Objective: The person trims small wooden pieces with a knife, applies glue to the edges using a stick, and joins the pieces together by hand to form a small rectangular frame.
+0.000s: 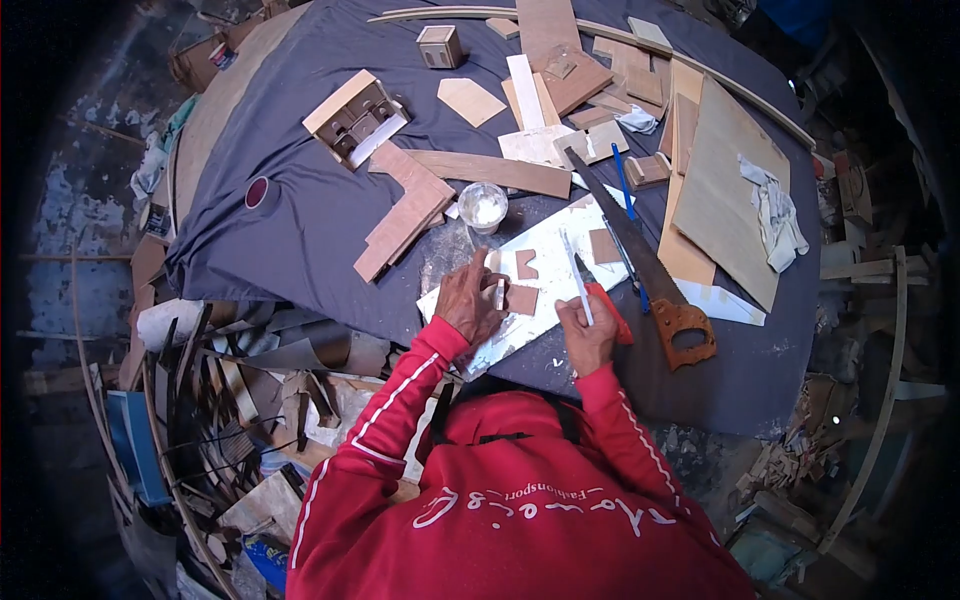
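My left hand [470, 302] rests at the left side of a white-smeared board [478, 350], its fingers closed on a small pale wooden piece [499, 294]. Right by its fingertips lies a small brown wood piece [521, 299], and a notched one [526, 265] sits just beyond. In my right hand [588, 334], a thin white strip [576, 264] is pinched, pointing away from me. Beside that hand is a red-handled tool [610, 312] with a dark pointed blade, partly hidden. A clear tub of white paste [482, 206] stands past the board.
A handsaw [685, 333] and a blue-framed hacksaw [622, 170] lie to the right. Wood offcuts [580, 80], a plywood sheet [730, 190] and a white rag [773, 215] cover the far right. A small open wooden box [356, 118] and a dark red cup [257, 192] are at left.
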{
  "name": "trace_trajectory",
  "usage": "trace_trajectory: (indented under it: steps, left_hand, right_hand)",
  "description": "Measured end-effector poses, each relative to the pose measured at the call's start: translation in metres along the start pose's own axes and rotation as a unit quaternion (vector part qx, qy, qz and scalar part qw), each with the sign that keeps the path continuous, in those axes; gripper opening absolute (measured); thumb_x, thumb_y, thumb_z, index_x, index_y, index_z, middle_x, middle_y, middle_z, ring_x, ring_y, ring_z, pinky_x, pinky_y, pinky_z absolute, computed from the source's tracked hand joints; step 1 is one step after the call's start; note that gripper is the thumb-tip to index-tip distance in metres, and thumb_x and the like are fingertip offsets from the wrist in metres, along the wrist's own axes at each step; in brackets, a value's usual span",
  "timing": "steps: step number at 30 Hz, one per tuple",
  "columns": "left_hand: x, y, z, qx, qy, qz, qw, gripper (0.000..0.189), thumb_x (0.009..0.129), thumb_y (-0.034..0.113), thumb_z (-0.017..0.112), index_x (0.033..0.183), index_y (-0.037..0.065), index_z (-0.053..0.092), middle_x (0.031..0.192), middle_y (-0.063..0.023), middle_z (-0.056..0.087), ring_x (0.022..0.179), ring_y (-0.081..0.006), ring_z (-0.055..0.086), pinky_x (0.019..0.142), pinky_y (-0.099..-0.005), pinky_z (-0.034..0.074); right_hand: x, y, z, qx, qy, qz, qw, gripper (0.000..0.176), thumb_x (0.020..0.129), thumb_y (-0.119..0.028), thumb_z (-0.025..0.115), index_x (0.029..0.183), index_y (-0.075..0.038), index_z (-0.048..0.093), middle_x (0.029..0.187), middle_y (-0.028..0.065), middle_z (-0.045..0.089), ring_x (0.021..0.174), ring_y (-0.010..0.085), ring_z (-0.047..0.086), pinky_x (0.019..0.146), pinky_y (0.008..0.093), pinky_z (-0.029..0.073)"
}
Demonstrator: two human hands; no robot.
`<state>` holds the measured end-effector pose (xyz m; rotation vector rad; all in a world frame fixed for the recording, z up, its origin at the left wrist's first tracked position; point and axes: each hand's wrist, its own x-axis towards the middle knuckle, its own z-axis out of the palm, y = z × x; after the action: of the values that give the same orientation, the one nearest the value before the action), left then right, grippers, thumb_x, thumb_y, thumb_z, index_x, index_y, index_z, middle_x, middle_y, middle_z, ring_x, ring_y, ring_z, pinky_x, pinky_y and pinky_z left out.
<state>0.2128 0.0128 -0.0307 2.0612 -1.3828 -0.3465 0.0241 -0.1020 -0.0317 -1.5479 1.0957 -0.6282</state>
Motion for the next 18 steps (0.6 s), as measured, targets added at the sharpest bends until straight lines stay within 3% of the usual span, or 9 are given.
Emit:
trace_trajectory:
  steps: [1,4,5,10,14,18]
  left_hand:
    - [-0.001,0.000,0.001,0.002,0.002,-0.002,1.000,0.099,0.060,0.016,0.080,0.141,-0.002,0.026,0.106,-0.0136,0.067,0.105,-0.0356,0.056,0.092,-0.0461,0.040]
    - [-0.005,0.000,0.005,-0.001,0.020,0.008,1.000,0.102,0.059,0.016,0.079,0.143,-0.001,0.024,0.111,-0.0137,0.066,0.105,-0.0349,0.055,0.094,-0.0450,0.038]
    - [-0.006,0.000,0.005,-0.004,0.032,0.023,0.999,0.104,0.058,0.016,0.080,0.144,-0.001,0.023,0.113,-0.0138,0.065,0.106,-0.0349,0.055,0.095,-0.0448,0.038]
    - [-0.016,-0.008,0.007,-0.067,0.056,0.038,0.995,0.114,0.061,0.017,0.083,0.148,-0.003,0.012,0.123,-0.0150,0.061,0.112,-0.0385,0.052,0.100,-0.0451,0.036]
    - [-0.017,-0.014,0.009,-0.074,0.084,0.055,0.992,0.116,0.059,0.013,0.083,0.148,-0.003,0.011,0.118,-0.0112,0.063,0.110,-0.0333,0.053,0.100,-0.0434,0.036]
    - [-0.016,-0.019,0.012,-0.059,0.073,0.049,0.994,0.115,0.060,0.014,0.083,0.147,-0.004,0.010,0.113,-0.0090,0.066,0.109,-0.0325,0.053,0.099,-0.0431,0.036]
  right_hand:
    - [-0.001,-0.013,0.010,0.096,-0.003,0.018,0.995,0.022,0.076,-0.010,0.077,0.074,-0.001,0.057,0.070,0.0023,0.058,0.062,0.0090,0.053,0.056,0.0246,0.043]
    - [0.005,-0.009,0.032,0.003,-0.008,0.012,1.000,0.024,0.074,-0.009,0.079,0.077,0.001,0.057,0.073,0.0089,0.062,0.071,0.0160,0.063,0.062,0.0299,0.051]
    - [0.007,-0.007,0.037,-0.026,-0.020,0.020,0.999,0.027,0.072,-0.010,0.080,0.079,0.003,0.056,0.076,0.0141,0.064,0.079,0.0223,0.067,0.067,0.0342,0.054]
    - [0.012,0.000,0.051,-0.047,-0.019,0.013,0.999,0.028,0.071,-0.008,0.079,0.082,0.003,0.056,0.076,0.0138,0.063,0.076,0.0218,0.066,0.064,0.0340,0.053]
    - [0.013,0.000,0.051,-0.066,-0.043,0.033,0.996,0.028,0.073,-0.007,0.077,0.086,0.004,0.055,0.084,0.0175,0.063,0.086,0.0284,0.068,0.070,0.0372,0.055]
    - [0.013,-0.001,0.051,-0.060,-0.040,0.031,0.997,0.028,0.071,-0.006,0.078,0.083,0.004,0.054,0.083,0.0166,0.062,0.084,0.0270,0.067,0.068,0.0363,0.054]
